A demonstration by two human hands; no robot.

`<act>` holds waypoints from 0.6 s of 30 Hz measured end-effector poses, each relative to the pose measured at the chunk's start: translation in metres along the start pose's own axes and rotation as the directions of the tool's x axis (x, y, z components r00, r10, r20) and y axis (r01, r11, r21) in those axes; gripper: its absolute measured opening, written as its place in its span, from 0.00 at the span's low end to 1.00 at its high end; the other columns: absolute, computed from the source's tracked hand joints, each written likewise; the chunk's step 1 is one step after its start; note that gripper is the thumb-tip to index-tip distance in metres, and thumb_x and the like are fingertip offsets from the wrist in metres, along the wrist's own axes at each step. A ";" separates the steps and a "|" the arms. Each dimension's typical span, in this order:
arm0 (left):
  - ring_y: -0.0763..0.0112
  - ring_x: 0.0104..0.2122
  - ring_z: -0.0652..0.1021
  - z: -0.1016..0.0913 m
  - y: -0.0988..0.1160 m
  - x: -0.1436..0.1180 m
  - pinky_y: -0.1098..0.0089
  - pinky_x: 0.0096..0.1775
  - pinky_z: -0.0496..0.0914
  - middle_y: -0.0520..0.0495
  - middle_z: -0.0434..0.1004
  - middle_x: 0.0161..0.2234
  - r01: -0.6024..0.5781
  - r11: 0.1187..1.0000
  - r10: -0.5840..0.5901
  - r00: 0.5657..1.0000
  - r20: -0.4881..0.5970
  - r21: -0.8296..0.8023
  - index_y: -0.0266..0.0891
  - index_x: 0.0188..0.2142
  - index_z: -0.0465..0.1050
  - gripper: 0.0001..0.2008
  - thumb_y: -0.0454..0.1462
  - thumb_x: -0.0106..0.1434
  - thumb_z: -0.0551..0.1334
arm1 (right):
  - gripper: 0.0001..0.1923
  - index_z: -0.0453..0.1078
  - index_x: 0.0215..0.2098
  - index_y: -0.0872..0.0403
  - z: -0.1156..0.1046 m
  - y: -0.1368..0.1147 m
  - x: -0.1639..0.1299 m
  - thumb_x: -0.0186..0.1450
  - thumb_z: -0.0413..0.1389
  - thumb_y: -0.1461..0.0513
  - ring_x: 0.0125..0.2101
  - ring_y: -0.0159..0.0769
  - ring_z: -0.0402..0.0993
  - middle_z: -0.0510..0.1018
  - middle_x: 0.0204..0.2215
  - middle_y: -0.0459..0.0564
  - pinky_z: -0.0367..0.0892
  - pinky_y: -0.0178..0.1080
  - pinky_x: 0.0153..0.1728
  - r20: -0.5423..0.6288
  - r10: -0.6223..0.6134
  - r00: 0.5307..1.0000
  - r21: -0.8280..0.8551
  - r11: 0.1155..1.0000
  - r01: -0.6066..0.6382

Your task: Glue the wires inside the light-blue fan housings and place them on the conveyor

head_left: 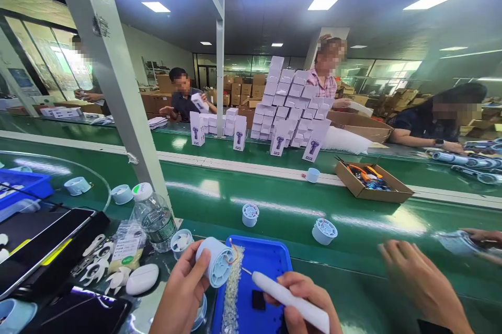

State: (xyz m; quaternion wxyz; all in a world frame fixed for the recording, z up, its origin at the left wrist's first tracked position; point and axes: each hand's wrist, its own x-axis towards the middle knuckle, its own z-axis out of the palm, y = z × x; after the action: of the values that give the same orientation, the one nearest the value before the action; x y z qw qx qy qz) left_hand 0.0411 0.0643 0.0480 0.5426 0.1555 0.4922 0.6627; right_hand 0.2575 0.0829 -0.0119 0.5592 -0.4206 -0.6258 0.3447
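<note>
My left hand (pixel 186 287) grips a light blue round plastic housing (pixel 215 261), tilted so its spoked end faces right. Thin red and white wires (pixel 234 254) stick out of that end. In my right hand (pixel 306 300) is a white-handled tool (pixel 288 297) with a thin metal tip, pointing toward the housing and apart from it. Beneath both hands lies a blue tray (pixel 270 246). Small clear-white pieces (pixel 231 297) fill its left side, and a small black block (pixel 258 300) sits in it.
Light blue housings (pixel 324 231) stand on the green conveyor belt (pixel 282 203). At right, a co-worker's blurred hand (pixel 425 279) reaches in close. A bottle (pixel 153 216), white clips (pixel 100 266) and a phone (pixel 82 313) lie left. Beyond are a tool carton (pixel 372 182) and stacked boxes (pixel 288 104).
</note>
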 end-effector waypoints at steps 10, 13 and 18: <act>0.76 0.23 0.70 0.014 -0.016 -0.015 0.75 0.28 0.66 0.53 0.74 0.22 -0.045 0.999 0.042 0.990 0.135 0.018 0.39 0.27 0.72 0.14 0.45 0.51 0.70 | 0.07 0.73 0.22 0.43 -0.104 0.087 0.136 0.53 0.64 0.53 0.38 0.50 0.69 0.78 0.27 0.46 0.58 0.51 0.43 0.405 -0.101 0.909 -0.212 0.956 0.201; 0.73 0.24 0.70 0.015 -0.020 -0.017 0.74 0.29 0.65 0.52 0.73 0.23 -0.028 0.997 0.015 0.985 0.171 0.073 0.39 0.26 0.70 0.14 0.46 0.53 0.68 | 0.13 0.66 0.14 0.44 -0.094 0.098 0.143 0.48 0.66 0.56 0.25 0.43 0.63 0.69 0.16 0.44 0.58 0.46 0.34 0.436 -0.108 0.893 -0.212 0.953 0.218; 0.74 0.24 0.68 0.020 -0.016 -0.018 0.76 0.27 0.63 0.54 0.70 0.24 -0.139 0.982 0.130 0.988 0.078 0.125 0.41 0.28 0.71 0.12 0.45 0.52 0.69 | 0.15 0.63 0.14 0.44 -0.092 0.099 0.137 0.52 0.62 0.53 0.19 0.36 0.50 0.59 0.14 0.42 0.53 0.40 0.29 0.304 -0.128 0.944 -0.198 0.961 0.194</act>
State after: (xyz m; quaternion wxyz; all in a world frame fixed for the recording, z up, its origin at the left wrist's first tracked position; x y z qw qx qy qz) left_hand 0.0717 0.0572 0.0496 0.5022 0.2464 0.5036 0.6584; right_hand 0.3599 0.2449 -0.0323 0.4370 -0.3735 -0.7681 0.2821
